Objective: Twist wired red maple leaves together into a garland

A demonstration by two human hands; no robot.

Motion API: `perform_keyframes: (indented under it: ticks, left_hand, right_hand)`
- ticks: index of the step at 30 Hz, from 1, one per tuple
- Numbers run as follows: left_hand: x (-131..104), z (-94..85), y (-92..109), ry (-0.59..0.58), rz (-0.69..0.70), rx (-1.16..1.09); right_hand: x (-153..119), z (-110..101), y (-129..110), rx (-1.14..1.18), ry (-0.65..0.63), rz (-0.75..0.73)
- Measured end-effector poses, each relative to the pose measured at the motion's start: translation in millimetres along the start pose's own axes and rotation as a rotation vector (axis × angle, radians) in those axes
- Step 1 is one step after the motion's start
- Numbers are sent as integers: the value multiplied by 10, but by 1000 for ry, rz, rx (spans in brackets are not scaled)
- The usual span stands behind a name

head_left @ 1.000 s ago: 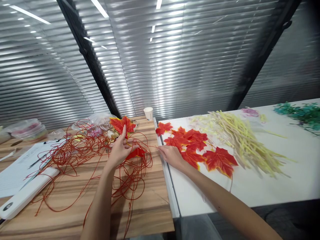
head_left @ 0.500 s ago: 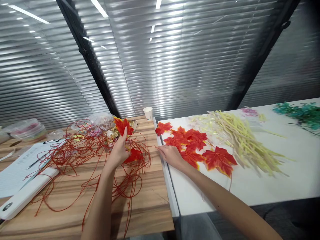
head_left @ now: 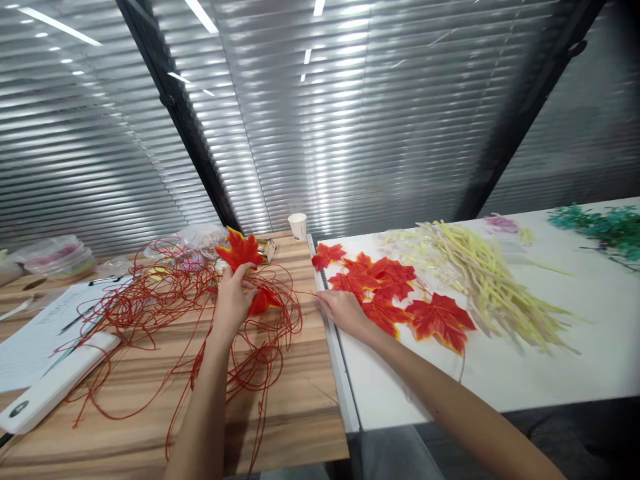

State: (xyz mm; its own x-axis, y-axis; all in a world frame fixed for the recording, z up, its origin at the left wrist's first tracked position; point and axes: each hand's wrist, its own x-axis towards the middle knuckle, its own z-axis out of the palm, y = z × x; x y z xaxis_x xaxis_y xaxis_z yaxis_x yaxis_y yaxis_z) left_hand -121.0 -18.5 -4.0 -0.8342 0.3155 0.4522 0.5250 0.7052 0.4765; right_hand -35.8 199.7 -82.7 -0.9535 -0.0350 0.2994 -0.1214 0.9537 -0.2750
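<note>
My left hand (head_left: 233,299) is closed above the wooden table, its fingertips pinched at the base of a red artificial maple leaf (head_left: 241,251) with yellow edges. Just right of those fingers shows a second red leaf (head_left: 263,301), partly behind the cord loops. My right hand (head_left: 341,309) rests at the seam between the tables, thumb and finger pinched on a strand of thin red cord (head_left: 301,292). That strand runs left toward the loops. A large tangle of red cord (head_left: 160,293) spreads around my left hand. Several red maple leaves (head_left: 383,280) lie beyond my right hand.
On the white table (head_left: 505,380) lie yellow strips (head_left: 485,280) and teal foliage (head_left: 600,223). A paper cup (head_left: 297,227) stands at the back. To the left are a clipboard with paper (head_left: 45,320), a white long-handled device (head_left: 60,383) and clear plastic containers (head_left: 57,257).
My left hand has shifted slightly left and turned, its index finger now bent instead of pointing up. The leaf it holds tilts up and left. My right hand stays in place.
</note>
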Motion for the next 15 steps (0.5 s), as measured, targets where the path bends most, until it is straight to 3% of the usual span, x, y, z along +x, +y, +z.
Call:
perform_keyframes:
  ticks: [3, 8, 15]
  left_hand:
    - [2, -8, -54, -21, -39, 100]
    - [-10, 0, -94, -167, -92, 239]
    - [-41, 7, -8, -125, -101, 387]
  right_hand:
    - [-4, -1, 3, 0, 11, -3]
    - [-7, 9, 7, 0, 27, -12]
    - [-7, 9, 4, -10, 29, -8]
